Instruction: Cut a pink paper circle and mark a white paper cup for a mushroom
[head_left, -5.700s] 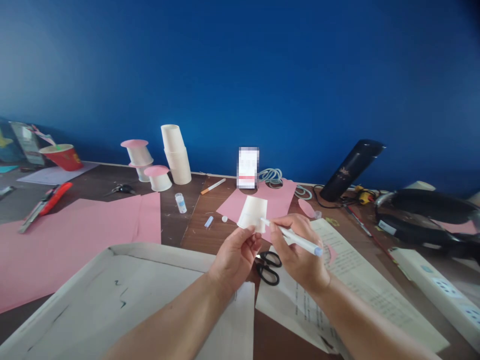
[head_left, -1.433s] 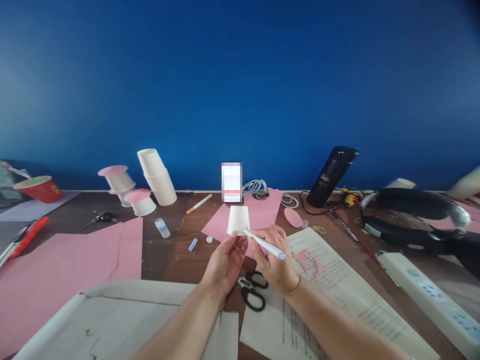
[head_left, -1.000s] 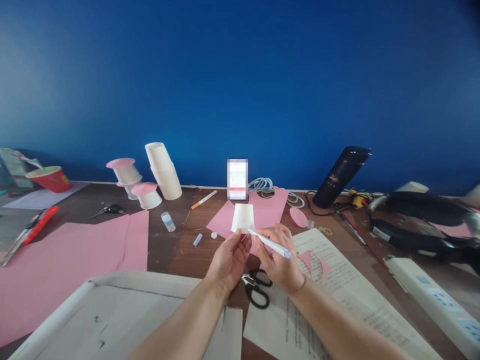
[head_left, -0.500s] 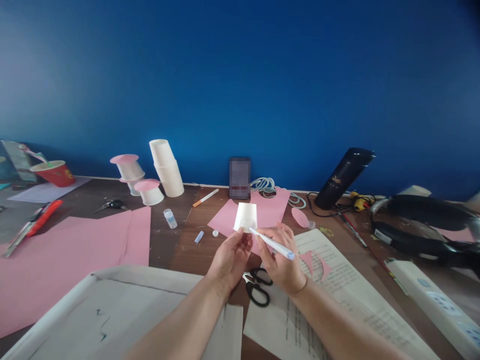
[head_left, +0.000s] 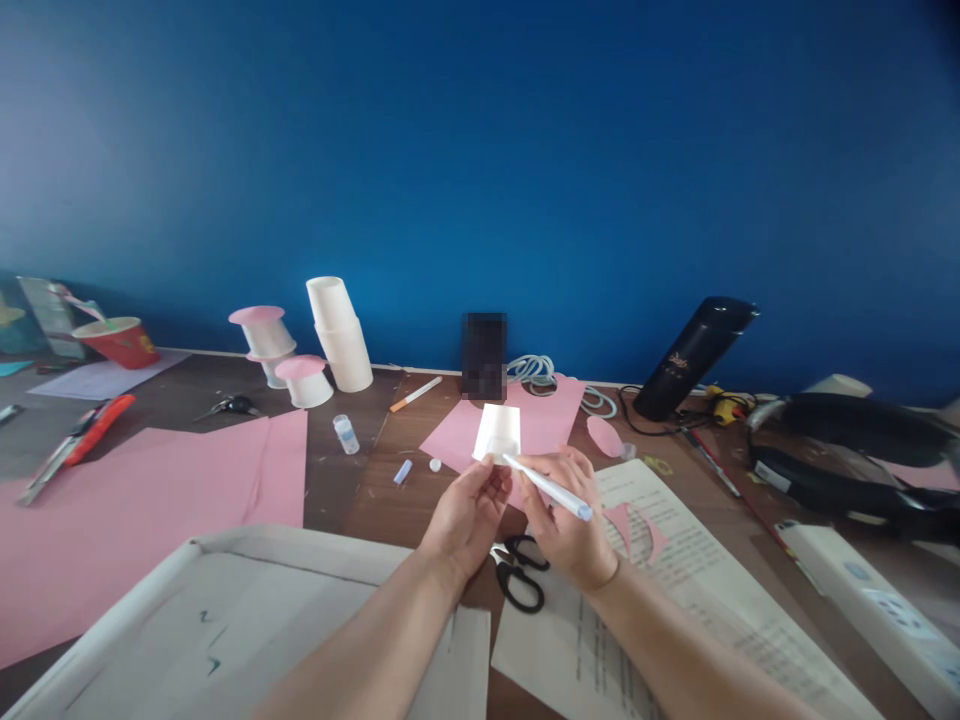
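Note:
Between the fingertips of my left hand (head_left: 471, 515) is a small white paper cup (head_left: 498, 432), gripped near its lower edge. My right hand (head_left: 568, 520) is closed around a white pen (head_left: 553, 489) with a pale blue end. The pen's tip meets the cup's lower edge, close to my left fingertips; any mark it leaves is too small to see. Below the hands, black-handled scissors (head_left: 521, 588) lie partly on the printed sheet (head_left: 697, 590). Behind the cup is a sheet of pink paper (head_left: 551, 420).
Stacked white cups (head_left: 346, 350) and cups with pink discs (head_left: 304, 385) stand at the back left. A box cutter (head_left: 79, 445) lies far left. A dark phone (head_left: 484, 355) leans on the wall. At right are a black bottle (head_left: 694, 360) and a power strip (head_left: 874, 600).
The scene has shifted slightly rightward in view. The phone's screen has gone dark. Both hands keep their hold on the cup and the pen, with hardly any movement.

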